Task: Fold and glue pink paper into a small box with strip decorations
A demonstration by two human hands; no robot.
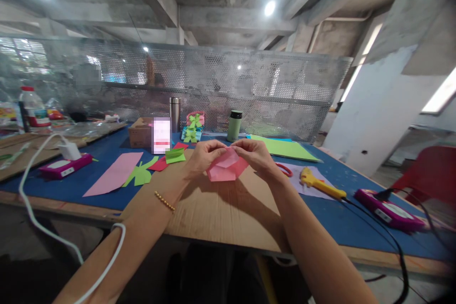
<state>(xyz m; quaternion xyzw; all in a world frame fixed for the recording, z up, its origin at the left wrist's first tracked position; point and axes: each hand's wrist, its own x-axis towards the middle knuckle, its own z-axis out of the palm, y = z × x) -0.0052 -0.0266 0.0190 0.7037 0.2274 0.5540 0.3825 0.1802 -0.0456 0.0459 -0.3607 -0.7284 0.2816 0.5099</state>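
Both the left hand and the right hand are pinching the upper edge of a folded pink paper, close together above brown cardboard, and I am thinking light, even pressure is best for aligning its layers uncrumpled.

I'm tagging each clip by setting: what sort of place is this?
Probably a makeshift craft workshop: bare concrete beams overhead, folded pink paper being handled, and what looks like a yellow glue gun.
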